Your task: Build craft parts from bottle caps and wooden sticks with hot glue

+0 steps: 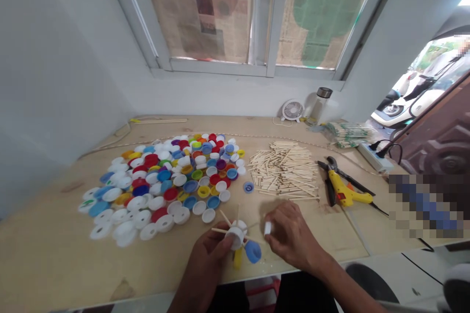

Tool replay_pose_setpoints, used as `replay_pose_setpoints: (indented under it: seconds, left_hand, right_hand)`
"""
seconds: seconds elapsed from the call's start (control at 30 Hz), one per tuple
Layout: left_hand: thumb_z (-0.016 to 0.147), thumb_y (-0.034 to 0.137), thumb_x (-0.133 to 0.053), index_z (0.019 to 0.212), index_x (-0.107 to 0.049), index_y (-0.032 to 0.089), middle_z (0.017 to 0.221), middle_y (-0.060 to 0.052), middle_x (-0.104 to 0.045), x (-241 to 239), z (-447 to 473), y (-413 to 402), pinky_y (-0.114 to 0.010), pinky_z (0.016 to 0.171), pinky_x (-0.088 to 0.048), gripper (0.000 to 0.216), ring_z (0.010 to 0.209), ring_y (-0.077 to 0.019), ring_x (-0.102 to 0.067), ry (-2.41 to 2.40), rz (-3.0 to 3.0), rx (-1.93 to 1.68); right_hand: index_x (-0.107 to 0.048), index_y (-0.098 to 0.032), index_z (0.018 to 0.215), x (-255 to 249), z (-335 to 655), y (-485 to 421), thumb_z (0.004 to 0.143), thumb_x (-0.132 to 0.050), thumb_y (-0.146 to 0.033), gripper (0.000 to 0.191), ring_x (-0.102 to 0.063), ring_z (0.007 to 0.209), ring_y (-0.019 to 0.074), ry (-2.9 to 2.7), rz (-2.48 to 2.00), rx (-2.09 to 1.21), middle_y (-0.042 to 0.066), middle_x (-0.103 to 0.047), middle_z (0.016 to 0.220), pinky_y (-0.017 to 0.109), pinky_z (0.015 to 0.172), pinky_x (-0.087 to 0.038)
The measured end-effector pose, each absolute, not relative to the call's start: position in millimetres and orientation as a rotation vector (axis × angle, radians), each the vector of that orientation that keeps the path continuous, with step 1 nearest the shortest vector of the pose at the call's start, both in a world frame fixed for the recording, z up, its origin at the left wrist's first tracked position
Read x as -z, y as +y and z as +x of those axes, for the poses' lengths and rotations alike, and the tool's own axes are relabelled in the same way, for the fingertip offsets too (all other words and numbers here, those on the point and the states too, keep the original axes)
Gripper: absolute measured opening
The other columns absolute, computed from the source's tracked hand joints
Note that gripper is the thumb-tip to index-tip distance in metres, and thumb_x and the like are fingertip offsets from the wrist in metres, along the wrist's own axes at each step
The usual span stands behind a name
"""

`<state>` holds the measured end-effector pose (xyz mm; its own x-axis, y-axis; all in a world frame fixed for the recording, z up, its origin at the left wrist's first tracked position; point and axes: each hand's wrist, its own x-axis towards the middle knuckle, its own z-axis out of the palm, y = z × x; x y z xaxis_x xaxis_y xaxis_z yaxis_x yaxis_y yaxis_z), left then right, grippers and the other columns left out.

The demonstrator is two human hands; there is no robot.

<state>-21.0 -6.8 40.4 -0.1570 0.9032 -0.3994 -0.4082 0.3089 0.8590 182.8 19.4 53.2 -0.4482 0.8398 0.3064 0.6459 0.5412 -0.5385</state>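
Observation:
My left hand is closed on a small build of bottle caps and sticks: a white cap as hub, thin wooden sticks poking out, a yellow cap and a blue cap on stick ends. My right hand pinches a white cap just right of the build. Both hands are near the front edge of the wooden table.
A wide pile of coloured bottle caps lies to the left, a heap of short wooden sticks at centre right, one blue cap between them. A yellow glue gun, pliers, a small fan, a bottle and a power strip sit right.

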Motion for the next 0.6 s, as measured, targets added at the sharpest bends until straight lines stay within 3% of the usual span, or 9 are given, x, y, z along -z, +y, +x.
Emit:
replay_pose_setpoints:
  seconds: [0.33,0.5,0.6]
  left_hand:
    - [0.046,0.038,-0.086,0.084,-0.071,0.015,0.080,-0.006,-0.076,-50.1,-15.8,-1.4,-0.029,0.075,-0.051,0.047,0.076,-0.0220,-0.068,1.269,0.536,-1.157]
    - [0.045,0.041,-0.087,0.086,-0.072,0.016,0.078,-0.005,-0.076,-43.5,-19.1,1.5,-0.030,0.078,-0.051,0.050,0.078,-0.0231,-0.069,1.249,0.529,-1.132]
    - [0.050,0.044,-0.085,0.081,-0.072,0.016,0.074,-0.004,-0.075,-34.5,-22.9,2.6,-0.030,0.082,-0.050,0.043,0.084,-0.0240,-0.069,1.235,0.559,-1.115]
  right_hand:
    - [-0.053,-0.023,0.102,-45.6,209.6,-0.4,0.080,-0.061,-0.018,0.023,-0.057,0.095,0.0235,-2.227,-1.256,-0.275,0.003,-0.066,0.094,0.042,0.091,-0.038]
    - [-0.052,-0.021,0.117,-46.5,275.9,3.5,0.087,-0.053,-0.025,0.030,-0.055,0.108,0.0271,-2.076,-1.399,0.150,0.009,-0.064,0.110,0.044,0.092,-0.039]
    - [-0.056,-0.020,0.115,-45.3,329.7,8.9,0.089,-0.050,-0.027,0.028,-0.058,0.102,0.0270,-1.944,-1.617,0.422,0.010,-0.066,0.108,0.043,0.088,-0.044]
